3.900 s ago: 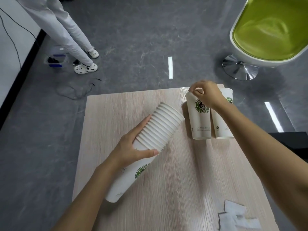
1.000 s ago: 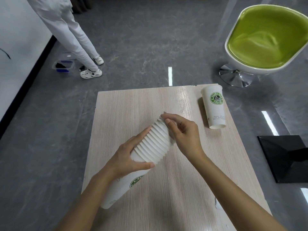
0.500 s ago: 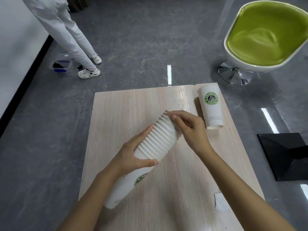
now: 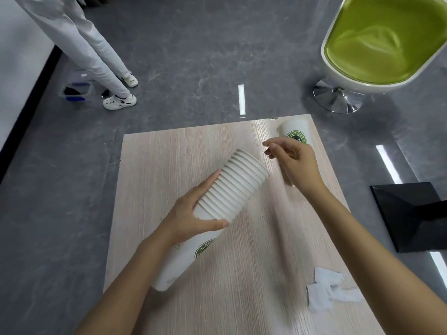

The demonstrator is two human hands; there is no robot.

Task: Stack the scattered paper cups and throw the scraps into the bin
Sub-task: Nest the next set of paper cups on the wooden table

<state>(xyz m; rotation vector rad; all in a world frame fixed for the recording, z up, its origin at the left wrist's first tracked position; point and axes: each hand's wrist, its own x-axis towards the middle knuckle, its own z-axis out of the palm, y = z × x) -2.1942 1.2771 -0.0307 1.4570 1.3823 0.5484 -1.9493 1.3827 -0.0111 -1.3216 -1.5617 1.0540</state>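
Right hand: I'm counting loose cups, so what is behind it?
One paper cup stands behind the right hand at the far edge of the table. Its top and green logo show; the hand covers its lower part.

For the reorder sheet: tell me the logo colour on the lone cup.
The logo is green with white lettering on the white cup; head view.

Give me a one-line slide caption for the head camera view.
Left hand grips a tilted stack of paper cups while the right hand hovers near a lone cup; paper scraps lie nearby.
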